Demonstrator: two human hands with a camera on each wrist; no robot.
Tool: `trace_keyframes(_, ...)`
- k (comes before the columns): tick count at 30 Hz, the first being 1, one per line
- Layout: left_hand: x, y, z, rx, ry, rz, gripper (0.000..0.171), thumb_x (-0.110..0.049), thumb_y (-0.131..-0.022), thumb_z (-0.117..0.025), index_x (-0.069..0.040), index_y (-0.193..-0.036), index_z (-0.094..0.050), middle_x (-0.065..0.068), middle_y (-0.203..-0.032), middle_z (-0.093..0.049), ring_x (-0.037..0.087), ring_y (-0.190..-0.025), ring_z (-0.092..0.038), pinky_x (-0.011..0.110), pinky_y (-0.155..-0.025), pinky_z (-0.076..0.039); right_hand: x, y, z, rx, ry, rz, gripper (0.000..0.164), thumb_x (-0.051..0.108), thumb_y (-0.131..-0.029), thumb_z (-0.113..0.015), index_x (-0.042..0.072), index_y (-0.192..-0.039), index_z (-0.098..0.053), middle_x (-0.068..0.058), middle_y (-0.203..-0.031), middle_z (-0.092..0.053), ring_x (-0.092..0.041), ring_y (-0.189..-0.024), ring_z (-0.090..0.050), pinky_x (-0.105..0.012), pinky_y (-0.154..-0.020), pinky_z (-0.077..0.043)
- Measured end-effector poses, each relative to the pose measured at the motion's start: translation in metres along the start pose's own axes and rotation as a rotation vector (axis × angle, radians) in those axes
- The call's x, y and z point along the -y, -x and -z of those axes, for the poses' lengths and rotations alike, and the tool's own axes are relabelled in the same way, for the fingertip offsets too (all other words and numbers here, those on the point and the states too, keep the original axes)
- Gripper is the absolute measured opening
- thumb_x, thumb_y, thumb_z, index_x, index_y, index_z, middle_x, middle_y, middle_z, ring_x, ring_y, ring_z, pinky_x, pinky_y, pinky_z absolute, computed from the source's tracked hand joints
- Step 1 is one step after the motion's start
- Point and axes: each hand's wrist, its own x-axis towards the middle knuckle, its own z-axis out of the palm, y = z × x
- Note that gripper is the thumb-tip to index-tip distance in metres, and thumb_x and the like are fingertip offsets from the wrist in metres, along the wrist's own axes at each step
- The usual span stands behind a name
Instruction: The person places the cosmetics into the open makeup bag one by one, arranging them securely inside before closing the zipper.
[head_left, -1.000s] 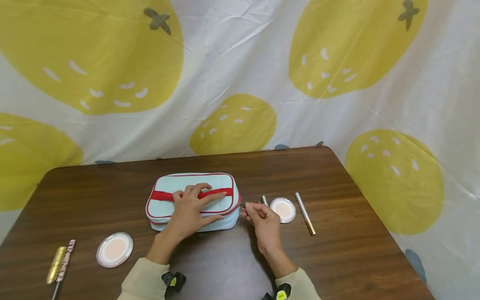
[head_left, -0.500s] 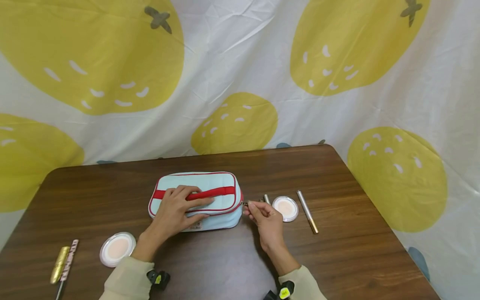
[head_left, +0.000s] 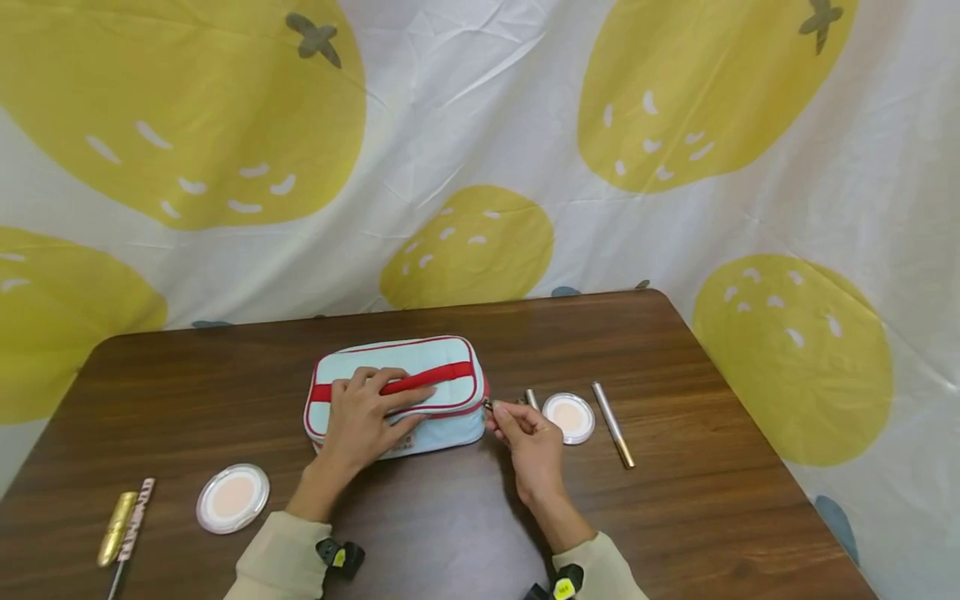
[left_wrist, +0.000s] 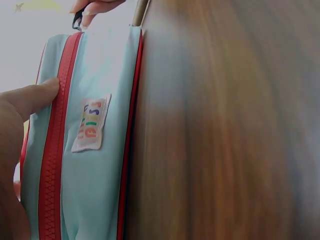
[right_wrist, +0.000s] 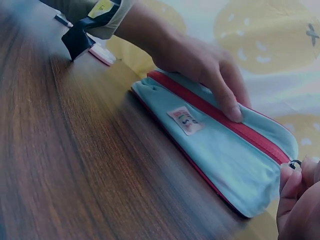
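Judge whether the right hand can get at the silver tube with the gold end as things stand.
Probably yes, if the right hand releases the zipper pull: the silver tube lies close by, uncovered, just beyond a low compact.

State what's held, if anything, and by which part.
The right grip pinches the pouch by its zipper pull. The left grip rests on top; whether it grasps the handle is unclear.
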Motion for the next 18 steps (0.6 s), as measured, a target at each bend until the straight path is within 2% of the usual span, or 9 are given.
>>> trace_keyframes(5,-0.006,-0.003,-0.002,-0.020,-0.019,0.050,0.037,-0.046,-0.076,-0.075,-0.037,-0.111,-0.072,0.004,-0.112,-0.062,0.033,-0.100,-0.052,0.050,-0.070,-0.036,0.000,0.003,-0.004,0.005,0.021,-0.008,0.017,-0.001,-0.087,-0.066,-0.014,-0.098,-0.065,-0.021,-0.087,-0.070,-0.016,-0.070,-0.067,-0.023,-0.066,-0.053)
trace_keyframes(12,-0.015,-0.008,-0.003,-0.033,-0.022,0.072,0.033,-0.044,-0.077,-0.075,-0.037,-0.109,-0.073,0.004,-0.111,-0.063,0.035,-0.098,-0.053,0.052,-0.067,-0.035,-0.003,0.009,-0.008,0.009,0.071,0.013,0.018,0.001,-0.086,-0.069,-0.014,-0.098,-0.067,-0.021,-0.085,-0.070,-0.015,-0.069,-0.067,-0.021,-0.063,-0.052)
trace_keyframes(18,-0.003,0.001,0.008,0.016,0.005,0.040,0.048,-0.046,-0.076,-0.076,-0.034,-0.122,-0.067,0.009,-0.118,-0.058,0.032,-0.106,-0.051,0.049,-0.072,-0.036,-0.003,0.006,-0.012,0.051,0.056,0.037,0.020,0.000,-0.086,-0.069,-0.015,-0.097,-0.066,-0.024,-0.084,-0.069,-0.016,-0.067,-0.066,-0.023,-0.063,-0.052)
